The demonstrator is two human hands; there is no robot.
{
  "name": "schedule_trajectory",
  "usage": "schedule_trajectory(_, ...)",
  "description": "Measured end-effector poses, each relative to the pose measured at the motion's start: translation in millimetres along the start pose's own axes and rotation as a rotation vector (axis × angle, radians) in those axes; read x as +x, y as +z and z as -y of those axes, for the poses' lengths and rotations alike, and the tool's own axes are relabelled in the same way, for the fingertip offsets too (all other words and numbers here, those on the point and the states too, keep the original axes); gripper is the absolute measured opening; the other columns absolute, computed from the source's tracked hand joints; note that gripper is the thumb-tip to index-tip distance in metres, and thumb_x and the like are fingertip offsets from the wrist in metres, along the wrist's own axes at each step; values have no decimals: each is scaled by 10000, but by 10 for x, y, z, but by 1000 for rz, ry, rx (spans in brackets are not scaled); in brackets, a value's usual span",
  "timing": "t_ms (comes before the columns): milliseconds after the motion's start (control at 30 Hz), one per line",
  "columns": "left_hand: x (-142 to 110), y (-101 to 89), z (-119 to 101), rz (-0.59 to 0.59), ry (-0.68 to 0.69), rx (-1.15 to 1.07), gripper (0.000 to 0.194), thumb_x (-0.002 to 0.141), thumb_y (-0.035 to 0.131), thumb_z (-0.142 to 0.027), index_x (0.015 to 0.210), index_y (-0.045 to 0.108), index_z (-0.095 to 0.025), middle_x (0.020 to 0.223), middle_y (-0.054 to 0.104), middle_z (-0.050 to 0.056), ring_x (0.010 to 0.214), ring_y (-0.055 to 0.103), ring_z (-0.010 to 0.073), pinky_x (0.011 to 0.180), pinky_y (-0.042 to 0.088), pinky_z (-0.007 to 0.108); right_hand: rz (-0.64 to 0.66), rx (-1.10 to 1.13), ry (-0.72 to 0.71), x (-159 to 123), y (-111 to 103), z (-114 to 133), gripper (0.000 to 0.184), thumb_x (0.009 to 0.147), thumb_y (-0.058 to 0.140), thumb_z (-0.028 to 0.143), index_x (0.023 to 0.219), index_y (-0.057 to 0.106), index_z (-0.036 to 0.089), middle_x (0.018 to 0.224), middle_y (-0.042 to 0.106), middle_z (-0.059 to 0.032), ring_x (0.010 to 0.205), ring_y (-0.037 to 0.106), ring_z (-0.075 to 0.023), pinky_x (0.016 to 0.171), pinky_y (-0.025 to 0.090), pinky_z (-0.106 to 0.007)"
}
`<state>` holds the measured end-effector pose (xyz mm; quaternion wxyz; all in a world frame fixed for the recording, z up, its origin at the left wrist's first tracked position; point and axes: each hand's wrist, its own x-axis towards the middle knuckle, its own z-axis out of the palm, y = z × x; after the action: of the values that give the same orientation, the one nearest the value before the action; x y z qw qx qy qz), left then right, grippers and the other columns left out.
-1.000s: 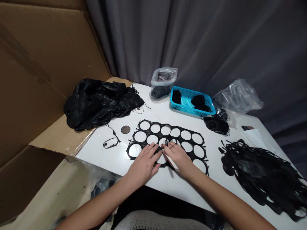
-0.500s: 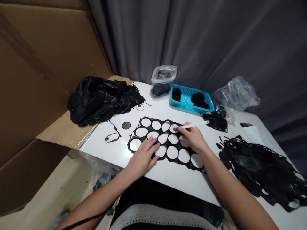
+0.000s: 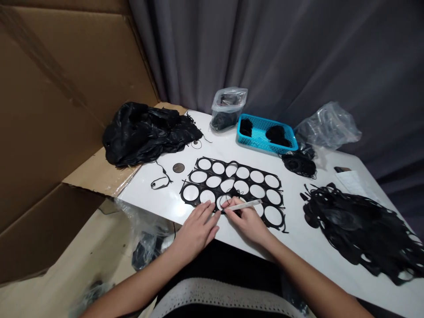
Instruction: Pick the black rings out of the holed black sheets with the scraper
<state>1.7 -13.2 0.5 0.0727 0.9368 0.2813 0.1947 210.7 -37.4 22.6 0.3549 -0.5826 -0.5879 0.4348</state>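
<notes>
A flat black sheet with round cut-out holes [image 3: 251, 173] lies on the white table [image 3: 232, 240]. My left hand [image 3: 196, 228] rests flat on the sheet's near left edge, fingers stretched out together. My right hand [image 3: 247, 221] pinches a thin white stick [image 3: 247, 204], its tip at a hole in the near row beside my left fingertips. A thin black ring lies loose on the sheet just above that tip.
A black heap [image 3: 149, 130] lies at far left on cardboard [image 3: 96, 174]. A blue basket [image 3: 255, 140], a clear bag with black parts [image 3: 228, 107] and a crumpled bag [image 3: 326, 126] stand behind. Black offcuts [image 3: 361, 227] lie right. A brown disc [image 3: 178, 167] and a black loop [image 3: 160, 182] sit left.
My right hand has drawn back from the sheet's far rows to the near row, bringing the white stick beside my left hand. The view has shifted slightly.
</notes>
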Motion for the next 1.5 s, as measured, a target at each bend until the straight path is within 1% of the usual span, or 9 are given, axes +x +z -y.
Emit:
schedule_trajectory(233,2,0,3,-13,2,2,345,973,513,-231,1297,573,-127,1370,572,178,1337,494,311,1086,462,490,-29,-161,-121,-22,53,2,147,961,495,262,818,521,241,950,647,-45,914,601,-220,837,466,-364)
schedule_trajectory(433,1,20,3,-65,8,6,326,965,504,-196,1274,585,-129,1345,594,164,1301,528,302,1062,482,479,-40,-585,-487,-71,103,-57,198,923,443,102,1039,576,193,978,650,-118,908,557,-270,789,493,-405)
schedule_trajectory(600,2,7,16,-50,8,-33,326,960,506,-184,1274,586,-153,1346,597,152,1317,515,288,1069,472,478,-379,-682,-420,346,-461,-137,190,969,387,176,892,558,207,874,632,-112,848,557,-263,770,460,-404)
schedule_trajectory(700,-8,-6,14,-48,2,-38,332,962,504,-190,1283,581,-154,1353,595,150,1320,514,290,1073,468,484,-609,-575,-163,608,-820,-158,164,941,469,316,824,534,221,844,659,-86,757,588,-244,692,449,-367)
schedule_trajectory(800,-44,-33,17,-33,13,-65,353,966,509,-205,1311,562,-150,1375,580,144,1353,480,287,1094,455,481,-493,-220,77,724,-850,-98,243,880,568,434,773,516,222,767,672,-47,550,565,-175,567,425,-319)
schedule_trajectory(967,-151,-68,64,-80,-61,-70,421,975,513,-224,1386,498,-132,1411,536,164,1365,459,286,1095,461,463,-171,300,180,697,-381,84,348,775,699,501,763,522,201,886,695,-57,475,521,-99,464,379,-262)
schedule_trajectory(1067,-193,-58,100,-113,-132,-5,416,966,541,-242,1360,520,-113,1355,577,173,1292,524,309,1054,492,488,-73,265,115,604,-118,162,318,824,664,479,755,514,208,876,689,-36,549,548,-116,524,426,-268)
schedule_trajectory(1233,-225,-47,109,-90,-90,62,390,970,540,-244,1323,547,-77,1338,596,172,1280,534,306,1066,491,470,72,-40,-49,397,115,201,202,914,561,359,774,522,220,910,702,-37,852,635,-204,778,471,-325)
schedule_trajectory(1500,-259,-14,95,-120,-97,54,368,985,500,-226,1329,548,-105,1332,600,168,1316,516,294,1088,475,478,60,-152,-141,290,239,133,171,928,534,267,761,516,233,923,661,-23,926,623,-207,860,466,-342)
